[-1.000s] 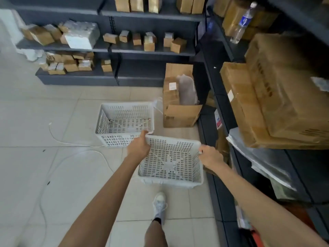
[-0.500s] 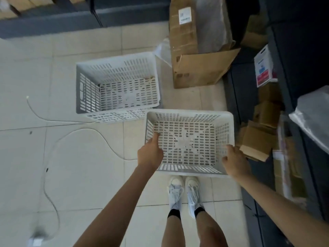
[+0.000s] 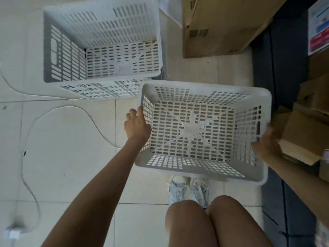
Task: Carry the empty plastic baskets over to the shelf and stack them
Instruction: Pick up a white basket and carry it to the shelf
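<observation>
At the left rim of the near basket [image 3: 204, 175], the left hand [image 3: 136, 126] is seen closed over the edge, fingers curled onto the perforated left wall. On the opposite side, the right hand [image 3: 266, 145] is pressed against the basket's right wall near its slot handle; it is blurred, and whether its fingers are hooked under the rim cannot be told. The basket is thus held between both hands, open side up and empty, above the pale tiled floor [image 3: 71, 157] and just beyond a pair of light sneakers [image 3: 188, 190]. A second empty basket [image 3: 99, 24] is seen farther off and to the left, its near right corner close beside the held one's far left corner. A thin white cable [image 3: 58, 111] is trailed across the tiles on the left. A cardboard box [image 3: 222, 24] is set at the far right, and smaller cartons [image 3: 302, 136] are stacked by the dark shelf base [image 3: 281, 68] at the right edge.
</observation>
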